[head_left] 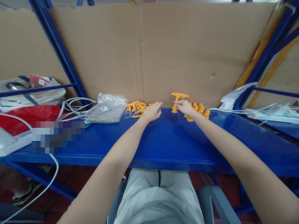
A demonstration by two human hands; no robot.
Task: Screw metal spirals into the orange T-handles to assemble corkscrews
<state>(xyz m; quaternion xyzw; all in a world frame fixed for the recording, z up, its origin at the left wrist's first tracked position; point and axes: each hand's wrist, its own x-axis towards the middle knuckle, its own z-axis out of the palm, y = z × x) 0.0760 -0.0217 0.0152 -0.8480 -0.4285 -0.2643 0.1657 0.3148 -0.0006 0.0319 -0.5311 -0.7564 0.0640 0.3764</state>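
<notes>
Reaching over the front edge of the blue bench (pixel 163 143). Holding the left hand (pixel 151 112) open, fingers loosely spread, near the back edge, just beside the heaped orange pieces (pixel 138 106). Pinching the orange T-shaped piece (pixel 179 95) by its stem with the right hand (pixel 185 107), upright near the back edge, with a curved crossbar above and a flared foot below, beside ribbed orange pieces (pixel 200 108). Behind, brown cardboard (pixel 177 46).

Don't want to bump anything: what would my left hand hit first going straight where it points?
Your left hand would probably meet the cardboard first, just past its fingertips, though depth is unclear.
</notes>
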